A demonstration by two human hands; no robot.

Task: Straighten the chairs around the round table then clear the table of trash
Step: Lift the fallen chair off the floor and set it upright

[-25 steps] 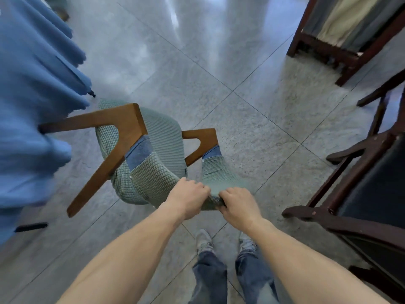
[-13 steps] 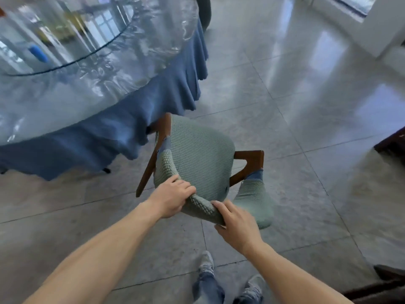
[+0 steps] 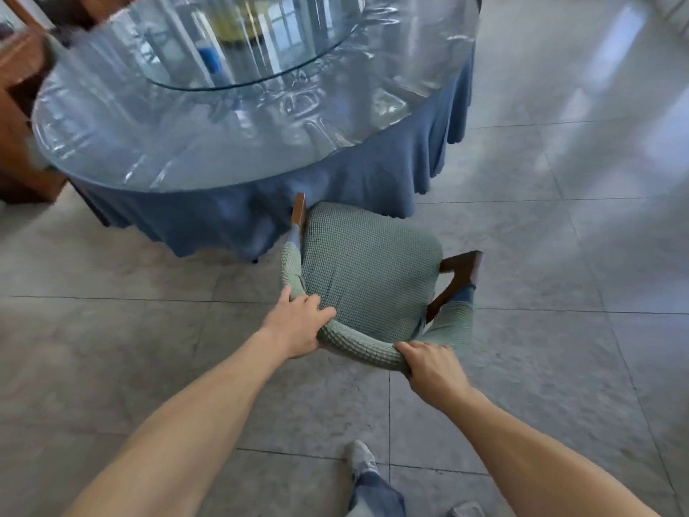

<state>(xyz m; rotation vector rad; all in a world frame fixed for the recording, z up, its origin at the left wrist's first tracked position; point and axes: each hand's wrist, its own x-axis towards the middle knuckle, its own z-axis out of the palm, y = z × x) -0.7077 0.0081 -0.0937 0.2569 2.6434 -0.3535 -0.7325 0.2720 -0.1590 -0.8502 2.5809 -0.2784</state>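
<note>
A chair (image 3: 367,270) with a green quilted cover and brown wooden arms stands on the floor, its seat front touching the table's blue skirt. My left hand (image 3: 298,322) grips the left end of its curved backrest and my right hand (image 3: 428,363) grips the right end. The round table (image 3: 123,143) fills the upper left, with a clear plastic sheet over a blue cloth and a glass turntable (image 3: 305,50) in the middle. Something blue (image 3: 208,59) and something yellow (image 3: 238,35) show blurred on the turntable.
Brown wooden furniture (image 3: 18,117) stands against the table's left side. Grey polished floor tiles (image 3: 578,255) stretch away to the right and behind the chair. My feet (image 3: 363,460) are just behind the chair.
The chair has swung round and moved in toward the table, its seat now at the blue skirt. My hands have spread apart along the backrest. My view has turned onto the table.
</note>
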